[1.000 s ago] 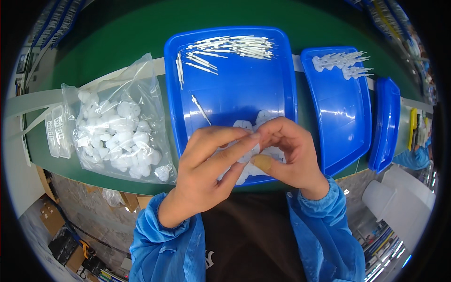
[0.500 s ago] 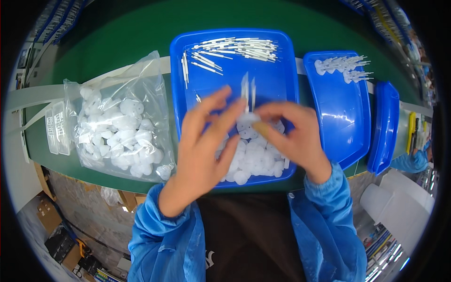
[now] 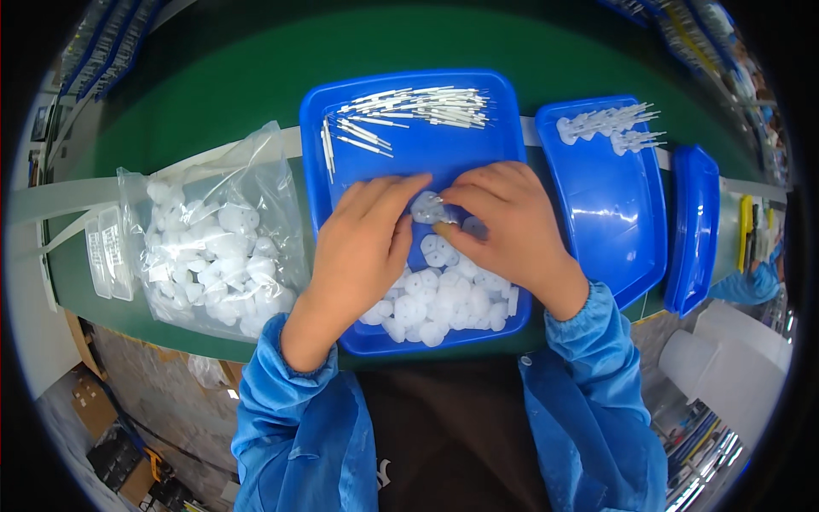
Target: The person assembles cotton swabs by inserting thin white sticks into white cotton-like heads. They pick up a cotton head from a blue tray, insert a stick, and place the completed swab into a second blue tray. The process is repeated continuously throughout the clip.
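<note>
A translucent white plastic disc [image 3: 424,207], round with small holes, is held over the middle of the large blue tray [image 3: 316,183]. My right hand [image 3: 512,229] pinches its right side between thumb and fingers. My left hand [image 3: 363,243] is closed at its left side, with the index finger along the far edge; its grip is partly hidden. Any thin rod on this disc is out of sight. Just below the hands lies a heap of similar white discs [image 3: 435,299] in the tray. Thin white rods with wire-like ends [image 3: 418,107] lie at its far side.
A clear plastic bag [image 3: 217,247] of white discs lies left of the tray, beside clear plastic cases [image 3: 109,252]. To the right, a smaller blue tray [image 3: 610,226] holds discs with rods fitted [image 3: 610,126]. Stacked blue trays [image 3: 693,230] stand beyond it.
Both hands have come closer together around the disc. The two upright rods seen at it earlier no longer show. The view has shifted slightly.
</note>
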Demonstrator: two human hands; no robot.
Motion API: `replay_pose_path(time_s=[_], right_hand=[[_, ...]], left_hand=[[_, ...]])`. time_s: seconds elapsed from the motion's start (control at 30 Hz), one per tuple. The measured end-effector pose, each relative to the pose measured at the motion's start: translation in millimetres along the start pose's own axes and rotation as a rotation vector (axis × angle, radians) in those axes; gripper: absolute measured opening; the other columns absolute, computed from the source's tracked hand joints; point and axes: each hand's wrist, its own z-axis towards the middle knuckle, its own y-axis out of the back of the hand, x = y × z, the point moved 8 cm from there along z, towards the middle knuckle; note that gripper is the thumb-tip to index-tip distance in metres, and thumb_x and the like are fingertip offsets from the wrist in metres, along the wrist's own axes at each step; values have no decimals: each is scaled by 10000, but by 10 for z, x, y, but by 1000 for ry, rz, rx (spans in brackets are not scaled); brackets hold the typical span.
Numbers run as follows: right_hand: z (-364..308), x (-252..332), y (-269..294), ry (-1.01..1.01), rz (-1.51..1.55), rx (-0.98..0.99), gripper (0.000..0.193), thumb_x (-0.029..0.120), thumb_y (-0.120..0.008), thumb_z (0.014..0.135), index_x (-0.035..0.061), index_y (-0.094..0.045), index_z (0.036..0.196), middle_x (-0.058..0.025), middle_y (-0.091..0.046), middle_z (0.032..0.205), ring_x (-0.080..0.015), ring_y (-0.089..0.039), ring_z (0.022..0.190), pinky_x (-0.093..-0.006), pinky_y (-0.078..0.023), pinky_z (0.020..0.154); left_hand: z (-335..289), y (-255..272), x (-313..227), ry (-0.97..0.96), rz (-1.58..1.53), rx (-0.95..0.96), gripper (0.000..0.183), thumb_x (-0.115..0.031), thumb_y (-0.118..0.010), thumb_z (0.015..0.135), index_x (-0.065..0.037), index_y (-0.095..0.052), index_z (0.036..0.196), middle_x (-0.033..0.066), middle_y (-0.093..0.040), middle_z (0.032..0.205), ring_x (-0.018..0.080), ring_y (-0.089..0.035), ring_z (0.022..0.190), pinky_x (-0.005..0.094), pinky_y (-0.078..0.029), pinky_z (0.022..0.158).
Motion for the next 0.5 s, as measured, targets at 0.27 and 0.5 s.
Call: replay_pose_path(time_s=[0.27, 0.5], right_hand=[[64, 16, -135, 25, -165, 54, 104, 201, -824, 850, 132, -785, 917, -14, -746, 972, -239, -712, 975, -420, -525, 901], [-229, -166, 546, -75, -47, -182, 102, 109, -840, 871, 124, -790, 958, -52, -781, 994, -267, -737, 926, -406, -551, 885]], left_hand=[[68, -9, -57, -34, 79, -4, 432, 17, -767, 891, -82, -772, 1311, 134, -721, 1244, 346, -707, 1069, 441, -587, 940], [-172, 288, -55, 17, 54, -117, 369, 28, -750, 894, -44, -786, 1254, 150, -741, 1211, 351, -712, 1050, 436, -574, 932]])
